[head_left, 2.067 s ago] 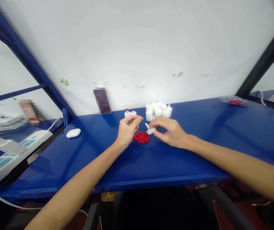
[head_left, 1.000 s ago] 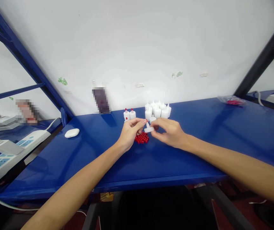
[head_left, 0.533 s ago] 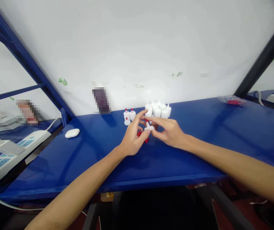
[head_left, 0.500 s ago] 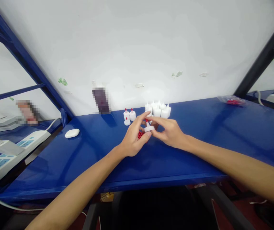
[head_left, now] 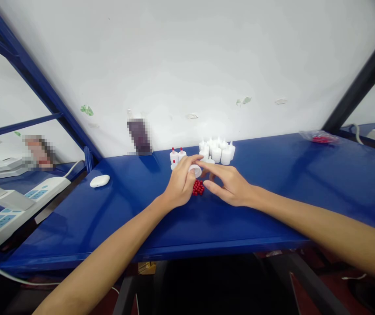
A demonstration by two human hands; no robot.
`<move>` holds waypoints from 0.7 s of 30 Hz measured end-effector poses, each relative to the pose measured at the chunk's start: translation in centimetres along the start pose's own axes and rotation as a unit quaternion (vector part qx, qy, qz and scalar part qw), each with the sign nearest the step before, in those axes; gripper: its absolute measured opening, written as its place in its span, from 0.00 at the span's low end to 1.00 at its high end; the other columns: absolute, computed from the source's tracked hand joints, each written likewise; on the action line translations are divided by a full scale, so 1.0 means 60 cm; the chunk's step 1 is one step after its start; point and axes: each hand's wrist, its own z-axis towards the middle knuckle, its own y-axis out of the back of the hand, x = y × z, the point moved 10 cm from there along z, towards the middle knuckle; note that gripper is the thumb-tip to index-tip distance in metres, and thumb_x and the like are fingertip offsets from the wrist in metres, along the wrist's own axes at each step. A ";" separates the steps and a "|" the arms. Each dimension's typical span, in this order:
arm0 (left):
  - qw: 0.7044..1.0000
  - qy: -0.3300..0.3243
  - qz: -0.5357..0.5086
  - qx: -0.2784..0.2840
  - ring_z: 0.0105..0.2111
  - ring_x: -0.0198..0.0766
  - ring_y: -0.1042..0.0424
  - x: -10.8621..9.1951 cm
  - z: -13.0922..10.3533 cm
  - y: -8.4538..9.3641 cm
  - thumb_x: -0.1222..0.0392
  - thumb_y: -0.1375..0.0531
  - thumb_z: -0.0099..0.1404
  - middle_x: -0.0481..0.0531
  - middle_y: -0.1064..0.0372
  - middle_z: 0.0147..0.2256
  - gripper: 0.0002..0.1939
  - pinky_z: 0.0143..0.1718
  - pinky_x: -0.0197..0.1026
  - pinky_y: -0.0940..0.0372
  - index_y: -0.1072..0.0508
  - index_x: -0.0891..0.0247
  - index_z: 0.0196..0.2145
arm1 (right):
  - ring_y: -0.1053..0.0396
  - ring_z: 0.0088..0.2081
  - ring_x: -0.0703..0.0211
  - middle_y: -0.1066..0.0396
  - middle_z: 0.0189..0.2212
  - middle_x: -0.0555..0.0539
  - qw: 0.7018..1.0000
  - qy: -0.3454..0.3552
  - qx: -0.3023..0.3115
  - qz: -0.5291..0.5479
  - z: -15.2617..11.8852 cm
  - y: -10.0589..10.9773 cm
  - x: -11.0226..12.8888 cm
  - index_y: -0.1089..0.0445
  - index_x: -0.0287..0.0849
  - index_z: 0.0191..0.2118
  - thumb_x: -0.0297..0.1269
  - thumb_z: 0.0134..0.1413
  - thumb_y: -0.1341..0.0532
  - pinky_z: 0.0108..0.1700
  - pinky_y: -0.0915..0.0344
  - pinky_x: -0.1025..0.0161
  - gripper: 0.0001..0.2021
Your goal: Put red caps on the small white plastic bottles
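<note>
Between its thumb and fingers my left hand (head_left: 182, 181) grips a white nozzle cap (head_left: 196, 170), tilted so its round hollow underside faces me; its tip is hidden. My right hand (head_left: 228, 183) is open, thumb and fingers apart, with its index fingertip close to the left fingertips. Under the hands lies a cluster of small red tips (head_left: 198, 188) on the table. Just behind stand several white bottles with bare nozzles (head_left: 216, 154), a loose white nozzle cap (head_left: 210, 160) in front of them. Left of these are white pieces with red tips (head_left: 174, 156), partly covered by my left hand.
Everything rests on a blue table (head_left: 289, 188) against a white wall. A white oval case (head_left: 99, 181) lies at the left, near a power strip (head_left: 17, 214) with cables. In the far right corner is a clear bag with red pieces (head_left: 321, 138).
The nozzle cap, upright with a red tip and between both hands before, is now tipped over in my left hand alone. My right fingers have come off it and spread, uncovering the red tips.
</note>
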 end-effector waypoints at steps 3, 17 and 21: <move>0.998 0.055 0.009 -0.039 0.35 0.41 0.34 0.046 0.001 0.034 0.53 0.56 0.73 0.54 0.33 0.36 0.16 0.41 0.41 0.41 0.33 0.62 0.42 | 0.29 0.29 0.61 0.25 0.37 0.47 0.999 -0.043 -0.024 0.007 -0.001 0.014 -0.023 0.37 0.42 0.60 0.39 0.64 0.45 0.35 0.31 0.62 0.20; 0.985 0.153 0.077 -0.009 0.23 0.36 0.45 0.174 0.001 0.083 0.59 0.54 0.61 0.46 0.47 0.20 0.12 0.27 0.39 0.50 0.44 0.60 0.21 | 0.36 0.21 0.64 0.29 0.21 0.52 0.989 -0.144 0.012 -0.027 -0.003 0.010 -0.082 0.25 0.40 0.45 0.37 0.60 0.44 0.27 0.41 0.64 0.14; 0.984 0.157 0.079 0.002 0.24 0.36 0.44 0.180 0.003 0.076 0.59 0.55 0.63 0.46 0.44 0.21 0.11 0.28 0.39 0.49 0.43 0.60 0.24 | 0.36 0.21 0.64 0.31 0.20 0.53 0.987 -0.157 0.009 -0.029 -0.004 0.014 -0.090 0.25 0.39 0.44 0.36 0.60 0.44 0.27 0.41 0.65 0.13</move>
